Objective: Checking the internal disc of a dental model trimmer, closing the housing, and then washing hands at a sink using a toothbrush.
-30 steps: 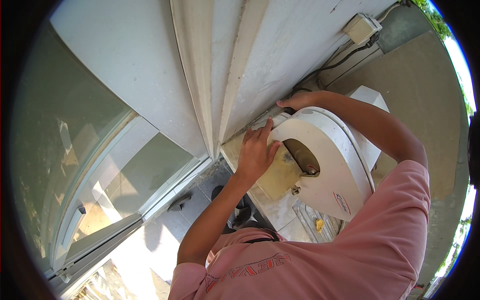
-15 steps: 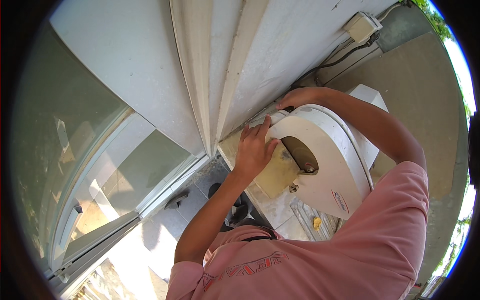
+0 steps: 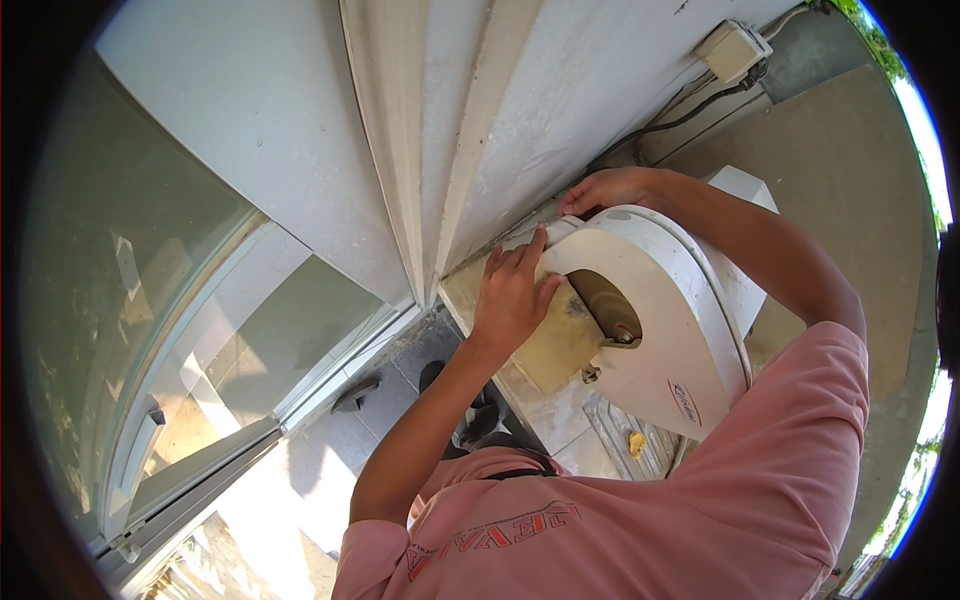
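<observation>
A white machine [image 3: 672, 300] with a rounded housing, an oval opening and a small knob stands against the wall at right of centre. A stained yellowish plate [image 3: 555, 350] sits beside the opening. My left hand [image 3: 515, 285] rests with fingers apart on the machine's left edge, by a short white cylindrical part [image 3: 562, 230]. My right hand [image 3: 605, 190] reaches over the machine to its back near the wall, fingers curled at something too hidden to make out.
A junction box [image 3: 725, 50] with black cable is on the white wall [image 3: 520, 120]. Glass panels [image 3: 290, 340] are at left. Shoes, the tiled floor [image 3: 405, 365], a ridged metal tray [image 3: 610, 425] with a small yellow object [image 3: 636, 445], and a grey board [image 3: 840, 200] also show.
My right hand and forearm have shifted slightly up toward the wall behind the machine. My left hand stays in much the same place, with only slight movement.
</observation>
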### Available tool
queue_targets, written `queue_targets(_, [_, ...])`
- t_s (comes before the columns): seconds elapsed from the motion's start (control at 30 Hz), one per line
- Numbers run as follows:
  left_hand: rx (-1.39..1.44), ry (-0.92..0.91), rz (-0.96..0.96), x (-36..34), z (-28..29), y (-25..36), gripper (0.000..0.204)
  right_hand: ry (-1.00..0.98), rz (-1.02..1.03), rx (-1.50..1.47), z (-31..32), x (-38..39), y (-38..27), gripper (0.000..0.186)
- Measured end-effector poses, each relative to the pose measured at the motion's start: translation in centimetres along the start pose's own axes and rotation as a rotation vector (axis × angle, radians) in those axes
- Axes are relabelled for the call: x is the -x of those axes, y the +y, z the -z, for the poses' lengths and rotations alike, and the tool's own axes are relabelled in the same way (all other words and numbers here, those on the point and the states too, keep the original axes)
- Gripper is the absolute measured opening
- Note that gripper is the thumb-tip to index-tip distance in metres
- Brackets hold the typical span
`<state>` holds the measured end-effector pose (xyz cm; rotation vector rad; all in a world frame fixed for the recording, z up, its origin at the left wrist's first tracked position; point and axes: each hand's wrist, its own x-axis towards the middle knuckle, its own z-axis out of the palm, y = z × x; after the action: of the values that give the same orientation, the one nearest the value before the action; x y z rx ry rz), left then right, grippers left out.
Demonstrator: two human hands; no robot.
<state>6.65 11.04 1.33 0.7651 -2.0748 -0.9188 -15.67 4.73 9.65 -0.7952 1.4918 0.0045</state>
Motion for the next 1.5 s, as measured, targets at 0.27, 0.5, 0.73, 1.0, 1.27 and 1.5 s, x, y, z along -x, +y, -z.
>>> queue_targets(0.27, [0.003, 0.007, -0.002, 0.1, 0.0, -0.1, 0.061, 0.074, 0.021, 0.076, -0.5, 1.0, -0.8, 0.022])
queue_targets(0.5, [0.016, 0.009, 0.007, 0.1, 0.0, -0.3, 0.06, 0.008, -0.026, -0.017, -1.9, 1.5, -1.8, 0.037])
queue_targets(0.73, [0.037, -0.008, 0.031, 0.1, 0.3, 0.2, 0.061, -0.038, -0.182, -0.173, 0.0, -0.9, 0.1, 0.029])
queue_targets(1.0, [0.036, 0.0, 0.012, 0.0, 0.3, -0.1, 0.061, 0.053, -0.038, 0.102, -0.1, 0.0, -0.8, 0.019])
queue_targets(1.27, [0.054, 0.013, -0.001, -0.2, -0.1, -0.1, 0.06, -0.063, -0.082, -0.168, 1.2, -0.6, 0.6, 0.018])
queue_targets(1.5, [0.044, 0.015, -0.002, 0.2, 0.4, -0.2, 0.06, 0.049, -0.059, 0.049, -0.3, -1.7, 0.1, 0.026])
